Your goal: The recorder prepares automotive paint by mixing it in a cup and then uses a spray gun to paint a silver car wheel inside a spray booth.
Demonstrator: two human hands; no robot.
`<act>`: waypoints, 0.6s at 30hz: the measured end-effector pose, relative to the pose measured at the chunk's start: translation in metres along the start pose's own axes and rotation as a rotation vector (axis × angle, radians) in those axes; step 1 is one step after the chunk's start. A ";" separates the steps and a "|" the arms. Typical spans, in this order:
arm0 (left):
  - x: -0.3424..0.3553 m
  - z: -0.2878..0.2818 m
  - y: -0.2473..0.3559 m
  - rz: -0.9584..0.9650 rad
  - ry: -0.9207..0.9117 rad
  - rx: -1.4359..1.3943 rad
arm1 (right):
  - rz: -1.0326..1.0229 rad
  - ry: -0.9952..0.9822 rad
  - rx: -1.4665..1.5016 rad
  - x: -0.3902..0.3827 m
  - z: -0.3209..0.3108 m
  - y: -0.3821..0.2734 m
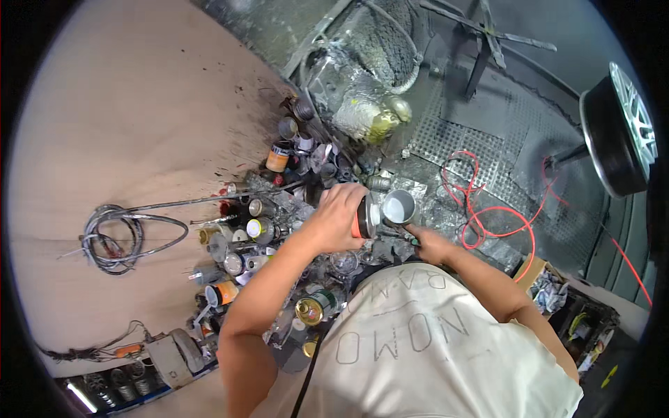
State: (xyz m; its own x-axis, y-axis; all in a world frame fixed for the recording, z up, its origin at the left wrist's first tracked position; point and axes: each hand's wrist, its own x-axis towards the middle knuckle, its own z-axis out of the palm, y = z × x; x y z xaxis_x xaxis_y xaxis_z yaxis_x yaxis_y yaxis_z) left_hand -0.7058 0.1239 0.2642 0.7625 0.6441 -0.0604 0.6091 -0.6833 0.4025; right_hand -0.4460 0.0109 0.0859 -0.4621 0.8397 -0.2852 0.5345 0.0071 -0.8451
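Observation:
My left hand (340, 214) is wrapped around a dark container (369, 214) with an orange-red band, tipped on its side. Its pale mouth points right, at the rim of a round grey cup (398, 207). Whitish material shows inside the cup. Just below the cup, my right hand (433, 245) is closed around what looks like the spray gun under it; the hand and cup hide most of its body. Close to my left wrist, paint-stained cans, among them one with a yellow rim (260, 230), crowd a messy work surface.
Past the cup a red hose (500, 209) lies coiled over grimy perforated matting (481, 139). A wheel rim (620, 132) is mounted on a stand at the right. A tan wall (139, 104) with a coiled black cable (115, 240) borders the left. A cardboard box (533, 275) sits beside my right elbow.

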 end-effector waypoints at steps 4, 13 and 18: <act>0.044 -0.008 0.040 -0.014 -0.226 0.181 | 0.022 -0.075 -0.016 -0.013 -0.008 0.017; 0.125 0.016 0.121 -0.025 -0.543 0.409 | 0.006 -0.045 0.060 -0.047 -0.016 0.047; 0.149 0.019 0.153 0.000 -0.616 0.502 | 0.035 -0.042 0.107 -0.067 -0.027 0.053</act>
State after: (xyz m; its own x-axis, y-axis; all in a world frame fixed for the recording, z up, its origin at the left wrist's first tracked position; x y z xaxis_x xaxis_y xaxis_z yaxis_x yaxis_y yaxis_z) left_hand -0.4954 0.1086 0.2995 0.6569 0.4382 -0.6136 0.5225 -0.8512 -0.0485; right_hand -0.3680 -0.0308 0.0727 -0.4747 0.8150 -0.3323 0.4730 -0.0822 -0.8772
